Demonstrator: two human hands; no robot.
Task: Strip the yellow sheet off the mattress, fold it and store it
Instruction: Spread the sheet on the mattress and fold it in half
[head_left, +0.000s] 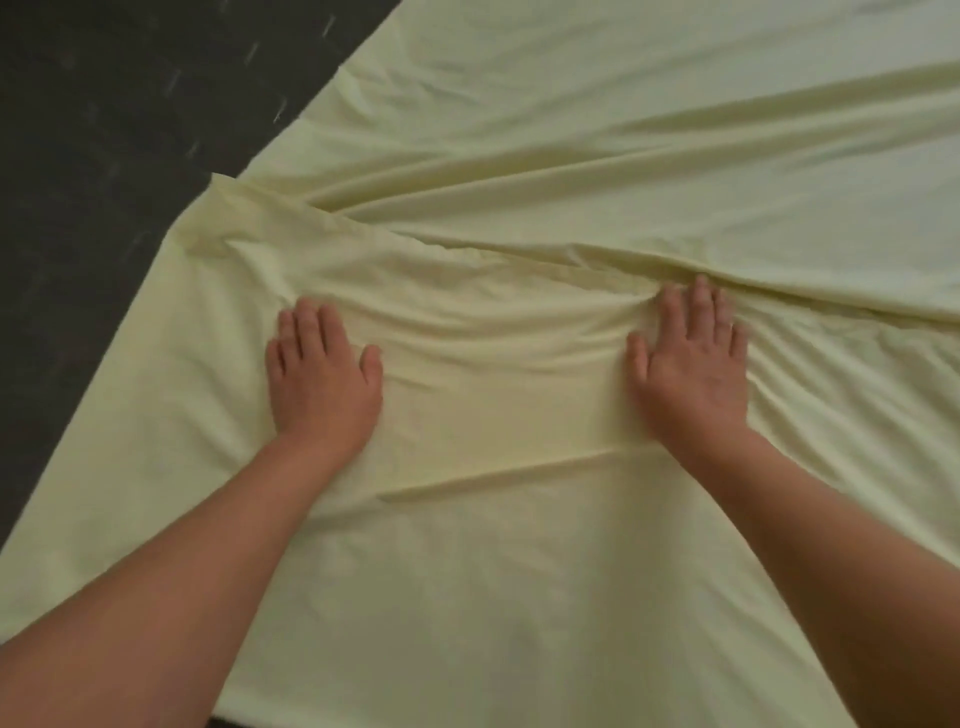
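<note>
The pale yellow sheet (519, 545) lies spread out flat and fills most of the view. One layer is folded over another, with its edge running from upper left across the middle. My left hand (322, 379) presses flat on the upper layer, fingers straight. My right hand (693, 364) presses flat too, its fingertips at the folded edge where creases bunch up. A ring shows on one finger of the right hand. Wrinkles run between the two hands. No mattress shows.
A dark grey floor (93, 156) with faint pale flecks lies to the left, beyond the sheet's slanted edge. The sheet runs out of view at the top, right and bottom.
</note>
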